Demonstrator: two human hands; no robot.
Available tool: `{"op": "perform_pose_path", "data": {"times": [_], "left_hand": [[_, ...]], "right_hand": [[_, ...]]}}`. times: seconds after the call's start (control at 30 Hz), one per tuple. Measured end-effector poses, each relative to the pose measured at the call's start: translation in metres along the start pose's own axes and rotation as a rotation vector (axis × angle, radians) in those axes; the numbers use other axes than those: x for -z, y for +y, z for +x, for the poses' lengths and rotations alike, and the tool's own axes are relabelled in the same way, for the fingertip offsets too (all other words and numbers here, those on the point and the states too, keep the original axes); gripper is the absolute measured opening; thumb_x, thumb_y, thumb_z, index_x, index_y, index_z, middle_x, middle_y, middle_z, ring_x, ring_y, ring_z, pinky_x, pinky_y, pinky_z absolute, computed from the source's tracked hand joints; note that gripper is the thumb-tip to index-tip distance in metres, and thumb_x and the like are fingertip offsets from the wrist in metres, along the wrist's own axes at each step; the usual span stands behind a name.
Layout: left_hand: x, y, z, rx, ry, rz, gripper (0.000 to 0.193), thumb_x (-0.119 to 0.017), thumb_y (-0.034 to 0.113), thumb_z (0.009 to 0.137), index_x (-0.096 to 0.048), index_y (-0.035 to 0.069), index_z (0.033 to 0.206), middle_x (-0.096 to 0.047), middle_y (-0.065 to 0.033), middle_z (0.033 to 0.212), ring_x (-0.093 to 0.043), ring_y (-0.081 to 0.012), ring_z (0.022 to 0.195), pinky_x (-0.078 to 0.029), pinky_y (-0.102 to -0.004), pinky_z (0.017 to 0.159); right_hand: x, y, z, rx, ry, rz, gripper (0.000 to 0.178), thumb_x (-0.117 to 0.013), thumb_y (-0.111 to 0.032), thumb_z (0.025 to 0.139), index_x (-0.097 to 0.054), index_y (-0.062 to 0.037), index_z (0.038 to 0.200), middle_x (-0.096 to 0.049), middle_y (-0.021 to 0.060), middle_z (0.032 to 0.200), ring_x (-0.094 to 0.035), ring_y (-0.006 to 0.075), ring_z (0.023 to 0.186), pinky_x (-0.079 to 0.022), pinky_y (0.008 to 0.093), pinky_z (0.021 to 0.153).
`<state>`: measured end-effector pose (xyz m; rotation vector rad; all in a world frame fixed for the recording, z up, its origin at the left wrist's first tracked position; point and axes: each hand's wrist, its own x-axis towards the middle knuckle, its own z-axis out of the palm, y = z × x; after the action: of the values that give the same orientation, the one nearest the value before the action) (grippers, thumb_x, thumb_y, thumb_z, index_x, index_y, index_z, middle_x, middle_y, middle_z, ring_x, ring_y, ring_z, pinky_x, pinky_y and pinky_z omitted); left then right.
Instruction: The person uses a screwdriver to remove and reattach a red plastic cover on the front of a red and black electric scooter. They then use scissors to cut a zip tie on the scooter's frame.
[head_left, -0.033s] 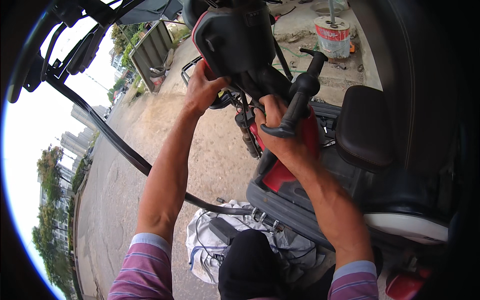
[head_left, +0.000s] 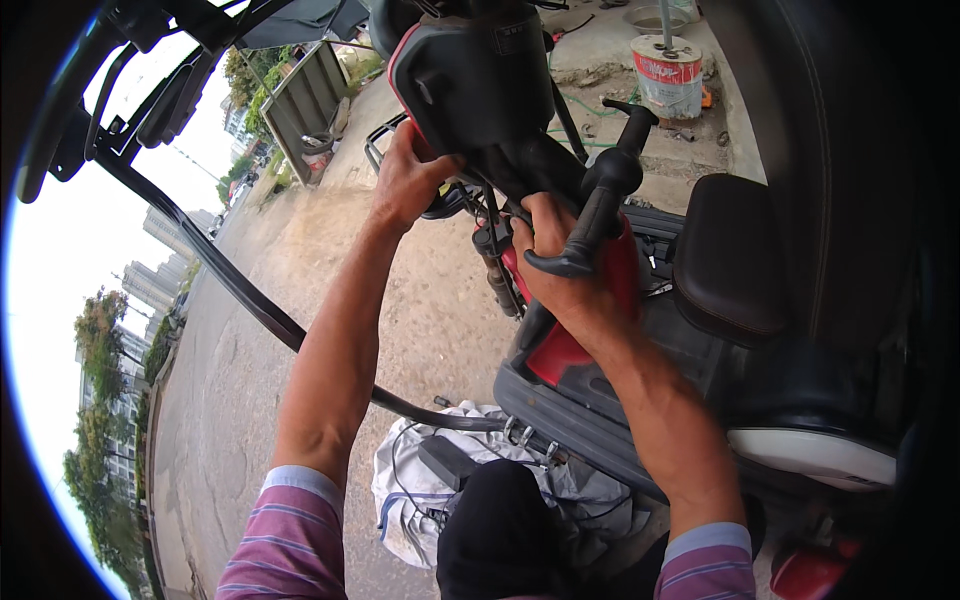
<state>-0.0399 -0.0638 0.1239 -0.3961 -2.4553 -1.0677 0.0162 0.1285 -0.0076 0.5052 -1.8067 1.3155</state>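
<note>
A black front cover [head_left: 475, 95] with a red edge sits at the head of a red electric tricycle [head_left: 560, 355]. My left hand [head_left: 410, 180] is closed on the cover's lower left edge, thumb on the near side, the other fingers partly hidden behind it. Just behind the handlebar grip [head_left: 595, 220], my right hand [head_left: 548, 245] is closed among dark parts and cables below the cover. Its fingertips are hidden, so what they hold cannot be made out. A black lever end [head_left: 560, 265] crosses in front of that hand.
A dark seat [head_left: 730, 265] stands at the right. A black frame bar [head_left: 235, 285] curves down from the upper left to the footboard [head_left: 580, 420]. Near my knee, a white sheet [head_left: 400, 490] bears a black box [head_left: 447, 460] and cables. A red-and-white bucket [head_left: 668, 80] stands beyond.
</note>
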Motion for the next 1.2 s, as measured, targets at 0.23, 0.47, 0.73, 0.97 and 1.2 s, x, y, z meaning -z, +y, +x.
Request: {"op": "perform_pose_path", "data": {"times": [0.23,0.47,0.73,0.97,1.2], "left_hand": [[0.003,0.013,-0.002,0.025,0.022,0.103,0.060,-0.080,0.018,0.070,-0.055,-0.004,0.119,-0.067,-0.0117,0.101,-0.064,-0.0211,0.093,-0.051,-0.0329,0.086],[0.003,0.017,-0.007,0.055,0.061,0.126,0.064,-0.079,0.022,0.068,-0.055,-0.002,0.122,-0.067,-0.0177,0.102,-0.066,-0.0307,0.098,-0.051,-0.0387,0.090],[0.008,0.032,-0.015,0.081,0.062,0.183,0.059,-0.078,0.025,0.067,-0.056,-0.001,0.114,-0.059,-0.0132,0.094,-0.060,-0.0282,0.091,-0.048,-0.0376,0.083],[0.007,0.034,-0.015,0.065,0.090,0.147,0.063,-0.078,0.025,0.064,-0.060,-0.002,0.118,-0.063,-0.0207,0.103,-0.062,-0.0368,0.102,-0.049,-0.0424,0.091],[0.008,0.036,-0.015,0.069,0.081,0.150,0.062,-0.078,0.025,0.064,-0.060,-0.001,0.118,-0.063,-0.0220,0.104,-0.061,-0.0383,0.104,-0.048,-0.0436,0.094]], "right_hand": [[0.003,0.006,0.020,-0.246,-0.162,0.197,0.022,-0.071,-0.019,0.090,-0.061,0.0004,0.093,-0.068,0.0216,0.078,-0.069,0.0399,0.075,-0.054,0.0478,0.070],[0.009,-0.008,0.019,-0.117,-0.130,0.057,0.030,-0.076,-0.014,0.083,-0.060,0.0007,0.104,-0.069,0.0224,0.089,-0.070,0.0401,0.081,-0.056,0.0467,0.072],[0.011,-0.022,0.009,-0.163,-0.158,-0.010,0.025,-0.073,-0.012,0.089,-0.063,0.0017,0.107,-0.071,0.0204,0.096,-0.070,0.0378,0.089,-0.055,0.0445,0.078],[0.014,-0.010,0.020,-0.318,-0.290,-0.004,0.030,-0.069,-0.024,0.093,-0.064,0.0010,0.109,-0.073,0.0209,0.096,-0.072,0.0390,0.091,-0.056,0.0443,0.081],[0.012,-0.014,0.010,-0.236,-0.217,-0.116,0.029,-0.068,-0.026,0.095,-0.062,-0.0022,0.110,-0.072,0.0217,0.096,-0.070,0.0417,0.091,-0.055,0.0482,0.078]]}}
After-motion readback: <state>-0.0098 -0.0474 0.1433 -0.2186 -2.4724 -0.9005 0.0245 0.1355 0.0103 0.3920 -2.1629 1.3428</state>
